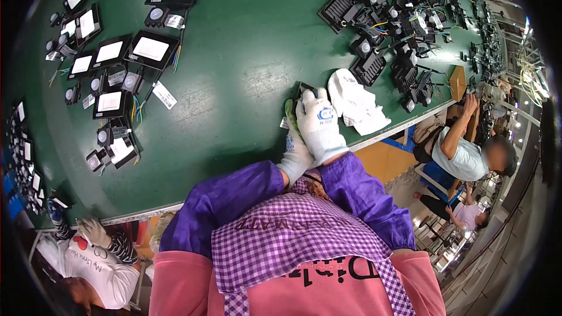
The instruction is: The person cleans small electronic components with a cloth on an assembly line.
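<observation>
Green across the tabletop; white with blue print on the gloved right hand; white and green on the gloved left hand; seemingly black on the mostly covered piece; purple-and-white checks on the apron; purple on the sleeves.

The gloved right hand gripped a mostly hidden dark object, the left hand close alongside; a white cloth lay just right, black-framed lamps well left.
</observation>
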